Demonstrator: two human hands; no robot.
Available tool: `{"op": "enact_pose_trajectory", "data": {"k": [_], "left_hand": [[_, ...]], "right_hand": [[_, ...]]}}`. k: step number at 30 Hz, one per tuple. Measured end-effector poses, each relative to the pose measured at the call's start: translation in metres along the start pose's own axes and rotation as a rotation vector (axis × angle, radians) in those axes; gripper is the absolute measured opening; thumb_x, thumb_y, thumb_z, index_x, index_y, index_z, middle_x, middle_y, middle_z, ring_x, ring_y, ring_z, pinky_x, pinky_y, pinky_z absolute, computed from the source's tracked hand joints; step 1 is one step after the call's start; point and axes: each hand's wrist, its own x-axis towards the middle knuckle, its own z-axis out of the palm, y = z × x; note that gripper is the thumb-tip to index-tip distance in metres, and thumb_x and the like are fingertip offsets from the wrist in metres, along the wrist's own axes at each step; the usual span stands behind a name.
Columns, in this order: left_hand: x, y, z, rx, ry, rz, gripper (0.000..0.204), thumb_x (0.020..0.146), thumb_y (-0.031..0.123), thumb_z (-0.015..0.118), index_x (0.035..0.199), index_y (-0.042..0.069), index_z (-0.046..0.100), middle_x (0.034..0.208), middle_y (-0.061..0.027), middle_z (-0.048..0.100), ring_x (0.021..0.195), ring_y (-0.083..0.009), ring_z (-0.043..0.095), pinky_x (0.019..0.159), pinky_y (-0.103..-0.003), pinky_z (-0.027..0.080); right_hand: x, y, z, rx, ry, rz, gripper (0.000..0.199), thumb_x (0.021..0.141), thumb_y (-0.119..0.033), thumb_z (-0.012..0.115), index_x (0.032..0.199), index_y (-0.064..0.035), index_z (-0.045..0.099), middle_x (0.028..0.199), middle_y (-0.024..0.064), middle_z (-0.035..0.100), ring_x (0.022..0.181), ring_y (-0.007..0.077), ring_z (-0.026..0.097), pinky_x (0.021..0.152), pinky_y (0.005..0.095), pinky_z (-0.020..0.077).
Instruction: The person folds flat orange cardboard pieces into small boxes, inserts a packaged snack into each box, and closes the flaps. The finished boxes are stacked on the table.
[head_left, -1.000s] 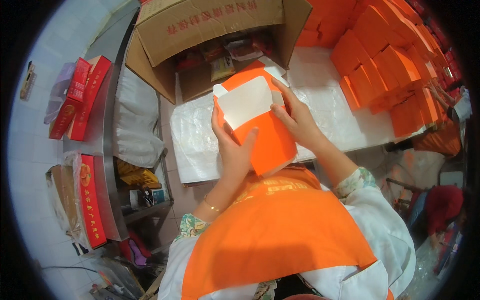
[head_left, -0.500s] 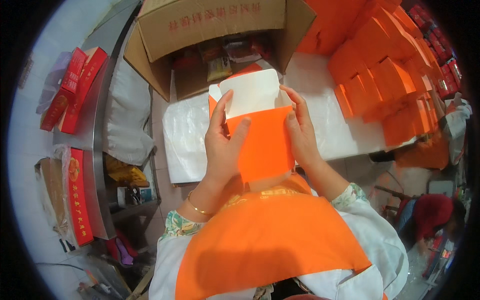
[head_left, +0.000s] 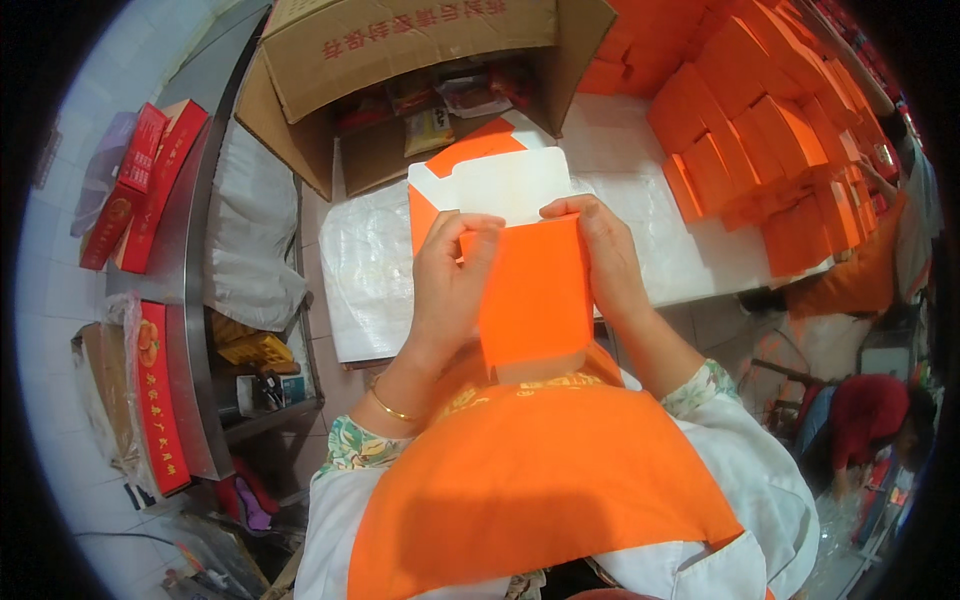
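Note:
An orange paper box (head_left: pixel 535 300) with a white inside is held upright between my two hands, in front of the orange apron (head_left: pixel 540 480). My left hand (head_left: pixel 445 275) grips its left side, thumb on the orange face and fingers curled over the top edge. On the right side my right hand (head_left: pixel 610 260) holds it, fingertips bent over that same edge. Beyond the fingers, a white flap (head_left: pixel 510 183) of the box leans back. What lies inside the box is hidden. More orange-and-white card (head_left: pixel 470 150) shows just behind the flap.
A large open cardboard carton (head_left: pixel 410 60) with small packets (head_left: pixel 430 130) stands ahead on a plastic-covered white surface (head_left: pixel 365 280). Orange boxes (head_left: pixel 755 140) are stacked at the right. Red boxes (head_left: pixel 160 190) lie on a metal counter at the left. Another person (head_left: pixel 870 425) is low at the right.
My fingers have moved from the sides of the white flap to the top edge of the orange face, curling inward. The flap now leans farther back, and more orange-and-white card shows behind it.

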Motion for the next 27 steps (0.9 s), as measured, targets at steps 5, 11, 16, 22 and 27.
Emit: {"op": "enact_pose_trajectory", "data": {"k": [5, 11, 16, 22, 27], "left_hand": [[-0.009, 0.005, 0.009, -0.079, 0.134, 0.095, 0.041, 0.106, 0.036, 0.043, 0.101, 0.000, 0.061, 0.091, -0.0030, 0.060, 0.086, -0.0096, 0.055, 0.079, -0.023, 0.044], [-0.009, 0.004, 0.008, -0.164, 0.235, 0.026, 0.036, 0.105, 0.033, 0.045, 0.093, 0.002, 0.060, 0.083, -0.0023, 0.058, 0.078, -0.0093, 0.052, 0.072, -0.025, 0.044], [-0.014, 0.000, 0.007, -0.196, 0.187, 0.004, 0.037, 0.105, 0.033, 0.044, 0.090, 0.002, 0.058, 0.081, -0.0025, 0.057, 0.077, -0.0091, 0.051, 0.071, -0.025, 0.043], [0.015, 0.011, 0.004, -0.214, 0.189, -0.076, 0.038, 0.104, 0.034, 0.044, 0.089, 0.002, 0.059, 0.078, -0.0020, 0.059, 0.071, -0.0077, 0.052, 0.065, -0.024, 0.044], [0.060, 0.009, -0.010, -0.630, 0.038, -0.306, 0.037, 0.102, 0.034, 0.051, 0.095, 0.000, 0.062, 0.081, -0.0043, 0.064, 0.065, -0.0086, 0.058, 0.057, -0.024, 0.048]], "right_hand": [[-0.001, -0.008, -0.004, -0.024, 0.004, -0.037, 0.042, 0.105, -0.037, 0.040, 0.099, -0.0017, 0.062, 0.089, 0.0057, 0.061, 0.085, 0.0128, 0.057, 0.078, 0.0271, 0.0457], [-0.003, -0.015, 0.006, -0.021, 0.107, -0.023, 0.036, 0.104, -0.034, 0.042, 0.102, -0.0014, 0.057, 0.085, 0.0066, 0.059, 0.081, 0.0153, 0.056, 0.076, 0.0283, 0.0451], [-0.004, -0.011, -0.002, -0.120, 0.040, 0.004, 0.034, 0.103, -0.034, 0.043, 0.103, -0.0015, 0.055, 0.088, 0.0087, 0.060, 0.083, 0.0178, 0.056, 0.078, 0.0298, 0.0459], [0.025, -0.004, 0.004, -0.016, 0.235, 0.025, 0.036, 0.098, -0.036, 0.051, 0.099, -0.0001, 0.056, 0.090, 0.0106, 0.061, 0.084, 0.0203, 0.059, 0.078, 0.0310, 0.0468], [0.079, -0.006, -0.013, 0.285, -0.086, 0.420, 0.026, 0.097, -0.033, 0.057, 0.100, -0.0067, 0.056, 0.085, 0.0008, 0.056, 0.067, 0.0090, 0.053, 0.058, 0.0217, 0.0453]]}}
